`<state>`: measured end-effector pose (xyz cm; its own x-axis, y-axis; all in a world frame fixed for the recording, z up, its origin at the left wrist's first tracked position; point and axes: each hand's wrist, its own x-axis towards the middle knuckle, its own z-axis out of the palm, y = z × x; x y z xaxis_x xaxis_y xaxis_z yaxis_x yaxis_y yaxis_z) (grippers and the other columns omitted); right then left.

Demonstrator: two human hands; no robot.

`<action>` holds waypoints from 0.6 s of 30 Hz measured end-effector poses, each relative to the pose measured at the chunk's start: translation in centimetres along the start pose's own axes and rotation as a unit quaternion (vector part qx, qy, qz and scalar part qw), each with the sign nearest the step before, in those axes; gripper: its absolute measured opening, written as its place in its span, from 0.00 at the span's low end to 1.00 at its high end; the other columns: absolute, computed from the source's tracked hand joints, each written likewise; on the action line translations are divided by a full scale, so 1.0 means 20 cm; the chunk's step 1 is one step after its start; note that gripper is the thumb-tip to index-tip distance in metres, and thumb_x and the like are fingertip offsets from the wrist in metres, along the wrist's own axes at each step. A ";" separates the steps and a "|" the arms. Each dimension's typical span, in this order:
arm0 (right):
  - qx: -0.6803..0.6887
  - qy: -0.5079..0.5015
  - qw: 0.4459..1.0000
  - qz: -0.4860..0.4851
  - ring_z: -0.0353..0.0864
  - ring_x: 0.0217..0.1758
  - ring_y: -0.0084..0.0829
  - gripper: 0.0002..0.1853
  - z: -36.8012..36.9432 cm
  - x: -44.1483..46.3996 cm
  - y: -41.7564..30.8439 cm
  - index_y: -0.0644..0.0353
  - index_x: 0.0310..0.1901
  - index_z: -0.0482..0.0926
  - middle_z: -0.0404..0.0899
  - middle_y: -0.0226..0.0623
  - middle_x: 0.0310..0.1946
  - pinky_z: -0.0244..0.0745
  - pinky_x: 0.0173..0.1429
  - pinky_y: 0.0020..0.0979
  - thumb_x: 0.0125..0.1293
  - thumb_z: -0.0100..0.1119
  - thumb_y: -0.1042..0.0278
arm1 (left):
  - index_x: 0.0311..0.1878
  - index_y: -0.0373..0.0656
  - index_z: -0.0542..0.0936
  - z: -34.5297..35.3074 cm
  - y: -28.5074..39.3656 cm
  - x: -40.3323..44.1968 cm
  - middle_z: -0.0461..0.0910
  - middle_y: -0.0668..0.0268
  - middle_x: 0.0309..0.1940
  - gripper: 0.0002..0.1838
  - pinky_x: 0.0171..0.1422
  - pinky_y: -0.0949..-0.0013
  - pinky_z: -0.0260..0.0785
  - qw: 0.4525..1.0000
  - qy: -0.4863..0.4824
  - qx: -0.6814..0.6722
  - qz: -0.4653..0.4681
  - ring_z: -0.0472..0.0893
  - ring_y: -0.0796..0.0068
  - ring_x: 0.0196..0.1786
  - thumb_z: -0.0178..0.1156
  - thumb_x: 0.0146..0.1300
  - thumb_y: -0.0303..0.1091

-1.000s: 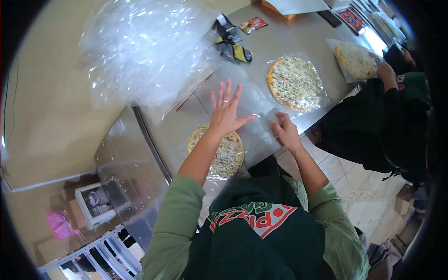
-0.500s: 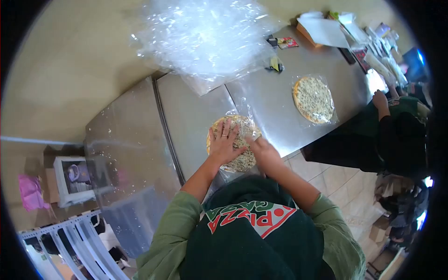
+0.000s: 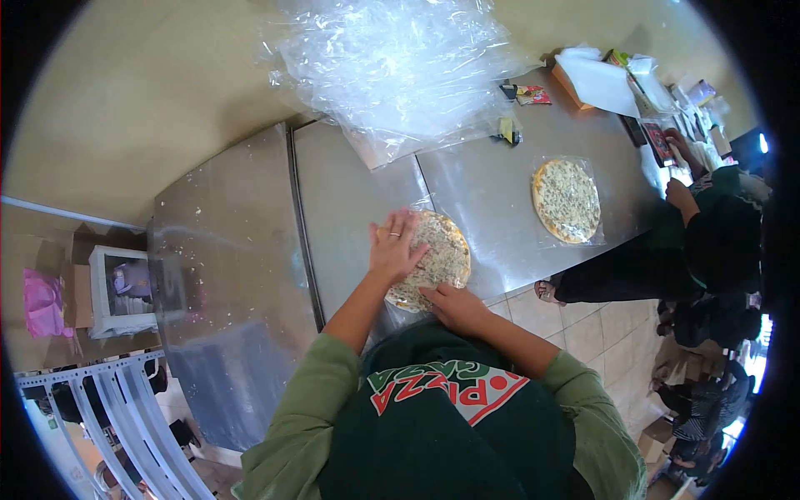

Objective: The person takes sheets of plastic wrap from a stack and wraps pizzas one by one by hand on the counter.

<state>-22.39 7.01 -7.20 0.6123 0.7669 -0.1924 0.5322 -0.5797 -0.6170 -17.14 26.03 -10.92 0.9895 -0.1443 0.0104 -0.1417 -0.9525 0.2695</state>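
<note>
Our wrapped pizza (image 3: 448,254) lies on the table (image 3: 492,200). We shift our right hand (image 3: 457,307) to its near rim, fingers curled, grip unclear, and our left hand (image 3: 396,253), fingers spread flat, to its left side, so we cover 2 sides.

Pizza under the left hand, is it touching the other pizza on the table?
Apart. The head view shows a stretch of table between the near pizza and the other pizza.

Metal table (image 3: 493,218) — two pizzas (image 3: 447,250), plastic heap (image 3: 400,79)
</note>
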 end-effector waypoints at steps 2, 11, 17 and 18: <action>0.050 0.116 0.992 -0.032 0.75 0.41 0.44 0.18 -0.06 0.00 0.07 0.57 0.52 0.70 0.71 0.45 0.37 0.73 0.42 0.41 0.58 0.51 0.68 | 0.66 0.47 0.57 0.01 -0.05 -0.06 0.57 0.56 0.66 0.33 0.70 0.50 0.40 0.996 0.004 0.024 -0.084 0.51 0.54 0.70 0.50 0.61 0.51; 0.348 0.050 0.910 0.221 0.76 0.45 0.40 0.29 -0.15 0.34 0.59 0.65 0.49 0.73 0.77 0.48 0.41 0.71 0.49 0.36 0.55 0.59 0.47 | 0.63 0.41 0.61 -0.02 0.03 -0.46 0.67 0.56 0.54 0.31 0.58 0.60 0.60 0.629 0.122 -0.572 -0.511 0.68 0.62 0.54 0.45 0.64 0.54; 0.475 0.104 0.843 0.231 0.74 0.45 0.30 0.31 -0.11 0.29 0.63 0.65 0.51 0.69 0.75 0.40 0.41 0.71 0.46 0.32 0.52 0.65 0.52 | 0.61 0.44 0.64 -0.13 0.03 -0.26 0.67 0.60 0.55 0.36 0.55 0.57 0.61 0.538 -0.047 -0.659 -0.524 0.68 0.64 0.54 0.46 0.59 0.63; 0.487 0.110 0.828 0.255 0.75 0.43 0.31 0.29 -0.21 0.22 0.65 0.65 0.51 0.69 0.75 0.41 0.40 0.72 0.45 0.32 0.52 0.64 0.55 | 0.61 0.44 0.64 -0.18 0.08 -0.20 0.67 0.61 0.55 0.37 0.56 0.56 0.60 0.558 -0.063 -0.650 -0.512 0.68 0.64 0.54 0.46 0.58 0.63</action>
<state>-10.38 1.73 -12.83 0.7607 0.3604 -0.5399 -0.4863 -0.2345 -0.8417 -21.24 25.98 -7.11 0.5106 0.2010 -0.8360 0.7178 0.4355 0.5432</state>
